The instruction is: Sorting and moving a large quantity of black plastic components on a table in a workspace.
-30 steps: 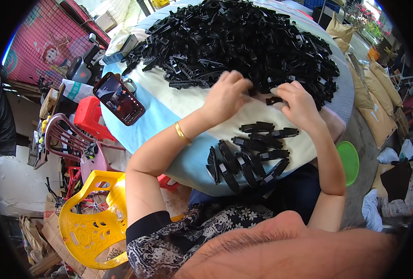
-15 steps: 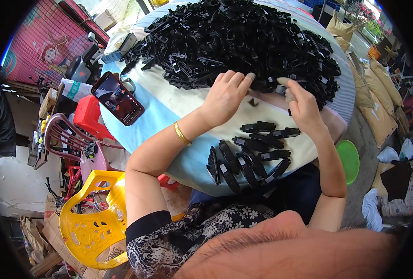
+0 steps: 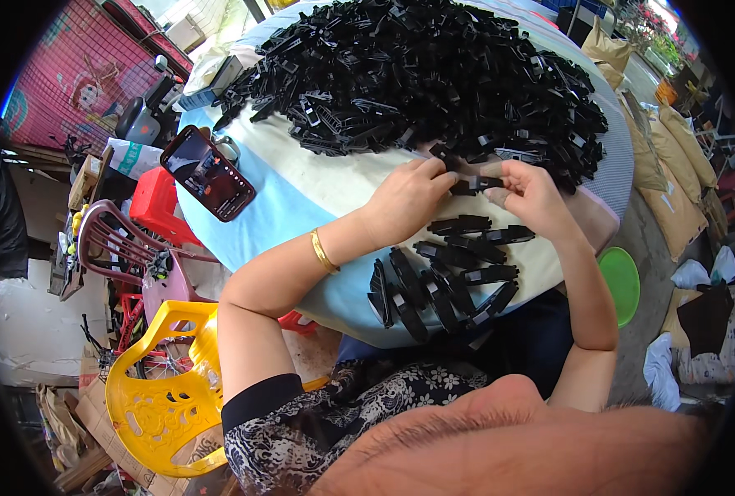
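Note:
A big heap of black plastic clips (image 3: 417,78) covers the far half of a round table (image 3: 301,207) with a cream and blue cloth. Both hands meet just in front of the heap. My left hand (image 3: 405,198) and my right hand (image 3: 533,194) pinch one black plastic clip (image 3: 473,183) between their fingertips, holding it just above the cloth. Below the hands lies a row of sorted black clips (image 3: 450,281) near the table's front edge. A gold bangle (image 3: 324,252) sits on my left wrist.
A phone in a red case (image 3: 208,174) lies on the table's left edge. Left of the table stand a yellow plastic chair (image 3: 157,397), a maroon chair (image 3: 115,244) and a red stool (image 3: 154,202). A green basin (image 3: 620,281) and sacks (image 3: 673,182) lie right.
Both hands have drawn back from the heap toward me. They now hold a single clip between them above the sorted row.

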